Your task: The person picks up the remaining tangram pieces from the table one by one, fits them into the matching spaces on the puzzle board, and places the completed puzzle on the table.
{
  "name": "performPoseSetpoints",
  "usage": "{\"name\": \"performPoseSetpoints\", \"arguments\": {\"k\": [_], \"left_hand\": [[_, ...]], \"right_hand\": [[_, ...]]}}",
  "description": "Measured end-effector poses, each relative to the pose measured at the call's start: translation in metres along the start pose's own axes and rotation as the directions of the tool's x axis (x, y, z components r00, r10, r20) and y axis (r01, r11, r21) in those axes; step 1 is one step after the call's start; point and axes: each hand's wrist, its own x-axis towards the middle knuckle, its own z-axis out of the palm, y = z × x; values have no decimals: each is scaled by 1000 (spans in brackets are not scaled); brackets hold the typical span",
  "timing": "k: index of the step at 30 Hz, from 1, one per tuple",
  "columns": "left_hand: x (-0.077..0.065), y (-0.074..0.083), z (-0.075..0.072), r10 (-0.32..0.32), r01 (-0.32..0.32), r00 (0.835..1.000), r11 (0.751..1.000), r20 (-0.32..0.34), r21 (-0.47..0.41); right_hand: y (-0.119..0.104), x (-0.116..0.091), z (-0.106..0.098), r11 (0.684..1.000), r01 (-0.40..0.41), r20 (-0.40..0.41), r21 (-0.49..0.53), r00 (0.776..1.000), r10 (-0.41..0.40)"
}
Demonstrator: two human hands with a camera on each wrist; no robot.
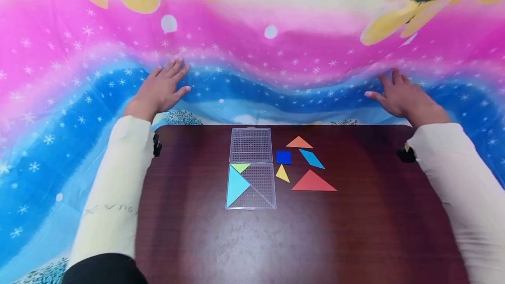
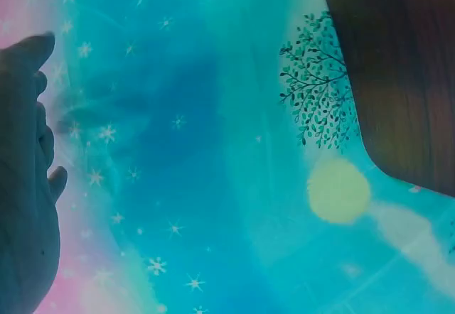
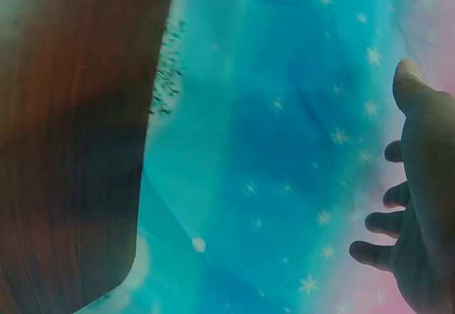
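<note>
Both arms reach forward past the table's far edge. My left hand (image 1: pixel 161 86), fingers spread and holding nothing, is in front of the patterned cloth at the far left. At the far right, my right hand (image 1: pixel 402 95) is likewise spread and holds nothing. Between the arms, a clear hinged plastic case (image 1: pixel 252 208) lies unfolded on the table. In its near half sit a light blue triangle (image 1: pixel 236 185) and a green triangle (image 1: pixel 240 167). To its right lie a blue square (image 1: pixel 283 157), a yellow triangle (image 1: pixel 282 174), an orange triangle (image 1: pixel 300 143), a blue parallelogram (image 1: pixel 311 159) and a red triangle (image 1: pixel 313 182).
The dark brown wooden table (image 1: pixel 252 244) has rounded far corners. Behind it hangs a pink and blue cloth (image 1: pixel 244 56) with snowflakes. Dark wrist devices show on the left wrist (image 1: pixel 157 144) and the right wrist (image 1: pixel 406 154).
</note>
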Motion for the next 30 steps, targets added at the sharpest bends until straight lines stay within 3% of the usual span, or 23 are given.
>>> {"name": "performPoseSetpoints", "arguments": {"k": [4, 8, 13, 18, 21, 27, 30], "left_hand": [[-15, 5, 7, 34, -32, 999, 998, -40, 47], [-32, 22, 16, 31, -26, 989, 999, -146, 34], [-52, 53, 38, 90, -116, 947, 991, -309, -64], [-66, 88, 68, 176, -254, 897, 956, -405, -149], [-72, 106, 92, 215, -298, 891, 941, -399, -159], [-87, 134, 138, 267, -309, 933, 937, -239, -160], [-91, 144, 158, 308, -339, 936, 917, -169, -211]], "right_hand": [[-3, -4, 12, 999, 48, 42, -4, 998, -48], [-16, -12, 29, 996, 87, 75, 29, 993, -89], [-38, -23, 52, 987, 129, 64, 95, 989, -136], [-62, -41, 84, 957, 163, 13, 238, 985, -171], [-78, -51, 109, 932, 162, 5, 325, 985, -173], [-108, -66, 156, 907, 111, 112, 406, 979, -170], [-121, -69, 172, 915, 88, 162, 394, 973, -164]]}}
